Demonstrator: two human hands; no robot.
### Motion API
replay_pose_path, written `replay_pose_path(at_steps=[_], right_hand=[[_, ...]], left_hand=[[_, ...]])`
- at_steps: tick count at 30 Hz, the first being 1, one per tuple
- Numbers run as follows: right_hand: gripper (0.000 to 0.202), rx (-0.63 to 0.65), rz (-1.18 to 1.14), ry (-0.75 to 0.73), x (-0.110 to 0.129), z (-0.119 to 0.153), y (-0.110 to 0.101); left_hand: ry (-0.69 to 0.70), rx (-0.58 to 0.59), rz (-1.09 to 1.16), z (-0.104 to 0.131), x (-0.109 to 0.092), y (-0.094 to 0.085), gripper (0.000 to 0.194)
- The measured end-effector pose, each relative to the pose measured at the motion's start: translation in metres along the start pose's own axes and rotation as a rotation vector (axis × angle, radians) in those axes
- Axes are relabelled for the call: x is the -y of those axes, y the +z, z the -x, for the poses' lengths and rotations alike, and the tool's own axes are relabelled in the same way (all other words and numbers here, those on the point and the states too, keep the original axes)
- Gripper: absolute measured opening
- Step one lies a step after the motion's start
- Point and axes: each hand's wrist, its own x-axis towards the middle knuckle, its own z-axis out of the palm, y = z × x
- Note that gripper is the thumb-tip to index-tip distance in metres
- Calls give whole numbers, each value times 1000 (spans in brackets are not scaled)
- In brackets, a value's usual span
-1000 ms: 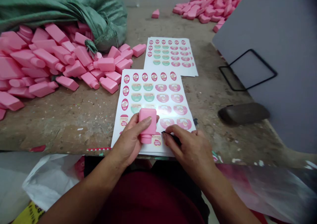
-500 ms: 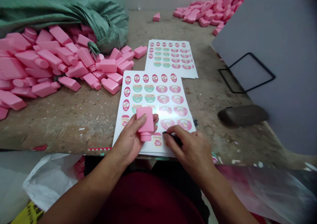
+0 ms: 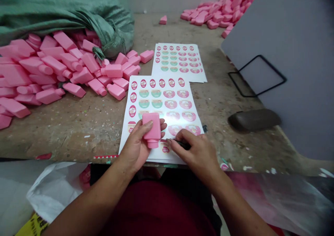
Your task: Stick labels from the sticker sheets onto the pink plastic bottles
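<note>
My left hand (image 3: pixel 135 145) is wrapped round a pink bottle (image 3: pixel 151 126), its neck pointing toward me, above the near sticker sheet (image 3: pixel 125 138). Pinched in my right hand (image 3: pixel 197 150) is a thin dark tool (image 3: pixel 184 144), its tip low over the same sheet, just right of the bottle. Rows of oval, green and pink stickers cover the sheet. Some stickers are hidden under my hands and the bottle.
Behind lies a second sticker sheet (image 3: pixel 180 76). Many pink bottles (image 3: pixel 83 74) spill from a green sack (image 3: pixel 78 6) at left. More bottles (image 3: pixel 221 11) lie at back right. A dark case (image 3: pixel 254 120) and black wire frame (image 3: pixel 257 76) are at right.
My right hand has moved slightly left, bringing the dark tool closer to the bottle. My left hand still holds the bottle in about the same place.
</note>
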Motion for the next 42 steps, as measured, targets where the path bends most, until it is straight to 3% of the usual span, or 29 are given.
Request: replay_pose_path(at_steps=[4,7,13,30,34,38,42], right_hand=[[38,102,-542,237,3,-3,-19],[31,98,-648,251,10,-4,-28],[24,125,-676,176,25,-8,-30],[29,92,-698,152,31,-10,-28],[26,22,-575,84,31,-7,-26],[24,-141,-387,78,24,-3,-25],[22,-191,-442,77,22,0,-25]], left_hand=[[21,-7,-66,1,0,1,35],[38,23,-138,5,1,4,39],[25,129,-157,20,4,9,50],[-10,172,-281,33,3,10,58],[-37,185,-350,36,3,10,73],[-79,155,-300,38,2,14,64],[-112,151,-288,39,0,14,65]])
